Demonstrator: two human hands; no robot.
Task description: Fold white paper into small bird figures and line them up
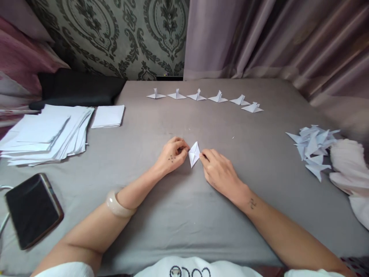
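Main risk, as far as one can judge: the small white diamond-shaped folded paper (194,154) could skew if either pinch slips, since only fingertips grip it on the soft grey cloth-covered bench (184,215). The left hand (172,155) has fingers clamped on its left corner, the right hand (217,171) pinches its right edge, both forearms resting low. Behind the paper sits a row of finished white paper birds (206,97).

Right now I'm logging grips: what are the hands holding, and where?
A small folded white paper: left hand pinches its left edge, right hand its right edge.
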